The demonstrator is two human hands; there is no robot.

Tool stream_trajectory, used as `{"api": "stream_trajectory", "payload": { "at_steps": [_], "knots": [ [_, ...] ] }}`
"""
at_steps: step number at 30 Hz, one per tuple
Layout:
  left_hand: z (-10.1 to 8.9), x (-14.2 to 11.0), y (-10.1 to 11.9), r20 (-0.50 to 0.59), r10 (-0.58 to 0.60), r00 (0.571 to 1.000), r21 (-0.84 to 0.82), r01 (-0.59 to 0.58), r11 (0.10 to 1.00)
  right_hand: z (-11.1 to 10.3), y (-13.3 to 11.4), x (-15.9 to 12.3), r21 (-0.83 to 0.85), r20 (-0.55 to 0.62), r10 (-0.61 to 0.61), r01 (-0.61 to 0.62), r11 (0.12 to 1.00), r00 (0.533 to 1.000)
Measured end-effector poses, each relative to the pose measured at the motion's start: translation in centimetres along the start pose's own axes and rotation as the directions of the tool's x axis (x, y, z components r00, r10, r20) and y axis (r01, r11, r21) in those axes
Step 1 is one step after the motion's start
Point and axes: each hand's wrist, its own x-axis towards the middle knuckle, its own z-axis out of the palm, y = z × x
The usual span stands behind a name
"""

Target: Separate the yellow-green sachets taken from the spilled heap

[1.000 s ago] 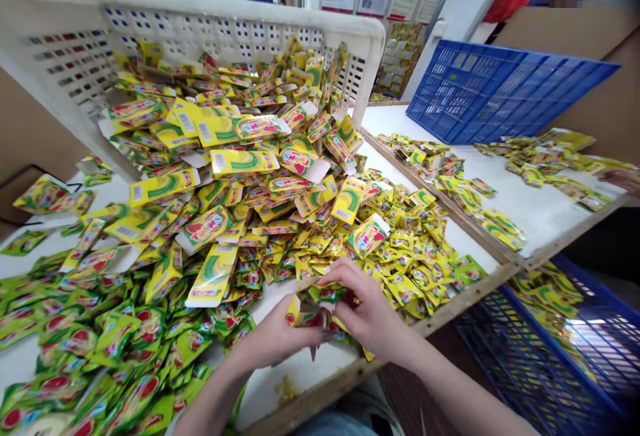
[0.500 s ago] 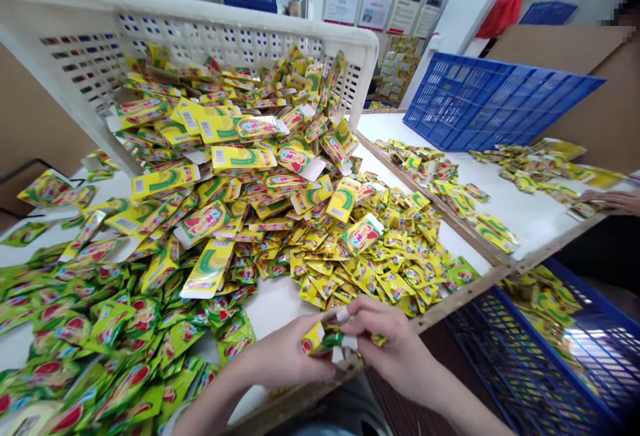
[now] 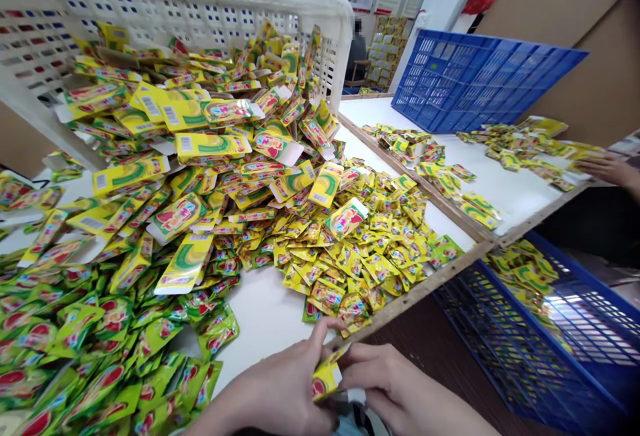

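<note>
Left hand: the left hand (image 3: 280, 393) at 6 o'clock, fingers closed on a yellow sachet (image 3: 326, 377).
Right hand: the right hand (image 3: 400, 393) pinches the same sachet from the other side, just off the table edge (image 3: 425, 286).
White crate: tipped white crate (image 3: 200, 3) at 11 o'clock, yellow carded packs (image 3: 210, 146) spilling from it onto the table.
Loose piles: yellow sachets (image 3: 370, 249) at centre, green sachets (image 3: 75, 343) at 8 o'clock.
Blue floor crate: blue crate (image 3: 560, 369) at 4 o'clock, sachets (image 3: 525, 273) inside at its far end.
Blue tilted crate: second blue crate (image 3: 480, 76) at 1 o'clock, on edge; contents not visible.
Neighbour: another person's hand (image 3: 607, 169) at 3 o'clock, on sachets.
</note>
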Motion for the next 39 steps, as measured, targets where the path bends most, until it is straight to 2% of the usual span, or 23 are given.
{"api": "stream_trajectory", "payload": {
  "at_steps": [2, 3, 4, 5, 6, 7, 8, 9, 11, 12, 13, 15, 16, 18, 20, 22, 26, 28, 30, 31, 34, 36, 39],
  "knots": [
    [-0.1, -0.2, -0.1, -0.019, 0.012, 1.000, -0.084, -0.014, 0.996, -1.4, 0.2, -0.9, 0.024, -0.023, 0.012, -0.012, 1.000, 1.000],
    [-0.3, -0.2, -0.2, -0.088, 0.037, 0.995, -0.130, -0.048, 0.990, -2.8, 0.6, -1.4, 0.004, -0.106, 0.028, -0.027, 1.000, 0.994],
    [-0.7, -0.2, -0.5, -0.194, 0.058, 0.979, -0.149, -0.088, 0.985, -4.6, 1.3, -1.9, -0.054, -0.248, 0.048, -0.063, 0.997, 0.968],
    [-1.1, -0.1, -0.8, -0.319, 0.075, 0.945, -0.126, -0.121, 0.985, -6.8, 2.3, -2.4, -0.132, -0.434, 0.056, -0.125, 0.983, 0.899],
    [-1.4, 0.2, -1.1, -0.432, 0.099, 0.897, -0.056, -0.136, 0.989, -9.2, 3.4, -2.6, -0.211, -0.595, 0.057, -0.224, 0.951, 0.802],
    [-1.7, 0.5, -1.5, -0.505, 0.138, 0.852, 0.050, -0.131, 0.990, -11.6, 4.7, -2.7, -0.251, -0.759, 0.056, -0.370, 0.894, 0.649],
    [-1.9, 0.9, -1.9, -0.531, 0.192, 0.825, 0.178, -0.113, 0.978, -13.7, 5.9, -2.4, -0.275, -0.856, 0.023, -0.494, 0.825, 0.516],
    [-2.0, 1.4, -2.2, -0.513, 0.253, 0.820, 0.316, -0.094, 0.944, -15.3, 6.9, -2.0, -0.322, -0.892, -0.038, -0.574, 0.753, 0.450],
    [-2.0, 2.5, -2.7, -0.413, 0.357, 0.838, 0.561, -0.074, 0.824, -16.2, 8.1, -0.6, -0.405, -0.875, -0.100, -0.602, 0.689, 0.473],
    [-1.9, 3.1, -2.9, -0.362, 0.389, 0.847, 0.652, -0.069, 0.755, -15.4, 8.2, 0.2, -0.435, -0.842, -0.093, -0.566, 0.700, 0.532],
    [-2.0, 3.6, -3.0, -0.326, 0.411, 0.851, 0.720, -0.059, 0.692, -13.8, 8.0, 0.8, -0.459, -0.789, -0.070, -0.510, 0.728, 0.610],
    [-2.3, 4.3, -3.3, -0.290, 0.436, 0.852, 0.792, -0.042, 0.610, -9.1, 7.1, 1.4, -0.491, -0.548, 0.033, -0.353, 0.796, 0.836],
    [-2.6, 4.4, -3.4, -0.285, 0.446, 0.848, 0.800, -0.045, 0.598, -6.4, 6.5, 1.5, -0.532, -0.470, 0.077, -0.352, 0.770, 0.879],
    [-3.3, 4.4, -3.8, -0.306, 0.459, 0.834, 0.757, -0.079, 0.649, -1.7, 5.8, 1.2, -0.566, -0.507, 0.210, -0.506, 0.651, 0.836],
    [-3.9, 4.1, -4.0, -0.394, 0.434, 0.810, 0.627, -0.109, 0.771, 1.4, 5.7, 0.8, -0.549, -0.559, 0.295, -0.612, 0.568, 0.775],
    [-4.4, 3.6, -4.2, -0.500, 0.360, 0.788, 0.493, -0.083, 0.866, 2.6, 6.2, 0.7, -0.498, -0.565, 0.328, -0.630, 0.596, 0.757],
    [-5.3, 2.1, -4.3, -0.575, 0.219, 0.788, 0.420, 0.054, 0.906, 1.9, 7.2, 0.4, -0.352, -0.511, 0.312, -0.526, 0.774, 0.801],
    [-5.5, 1.1, -4.3, -0.624, 0.199, 0.756, 0.508, 0.198, 0.838, 1.0, 7.5, 0.0, -0.214, -0.494, 0.305, -0.454, 0.865, 0.814],
    [-5.1, 0.6, -4.2, -0.669, 0.277, 0.689, 0.622, 0.316, 0.716, 0.4, 8.0, -0.2, 0.050, -0.520, 0.339, -0.368, 0.928, 0.784],
    [-4.8, 0.7, -4.2, -0.642, 0.343, 0.686, 0.680, 0.302, 0.668, 0.2, 8.3, -0.3, 0.226, -0.537, 0.388, -0.316, 0.921, 0.749],
    [-3.3, 2.0, -4.3, -0.402, 0.457, 0.793, 0.792, 0.051, 0.609, 0.1, 9.5, -0.1, 0.620, -0.515, 0.552, -0.160, 0.768, 0.656],
    [-2.8, 3.2, -4.6, -0.298, 0.480, 0.825, 0.790, -0.068, 0.609, 0.2, 10.1, 0.1, 0.700, -0.495, 0.590, -0.109, 0.706, 0.638],
    [-3.2, 4.0, -5.2, -0.332, 0.504, 0.797, 0.762, -0.088, 0.641, 0.7, 9.7, 0.3, 0.738, -0.501, 0.592, -0.046, 0.673, 0.631]
  ]
}}
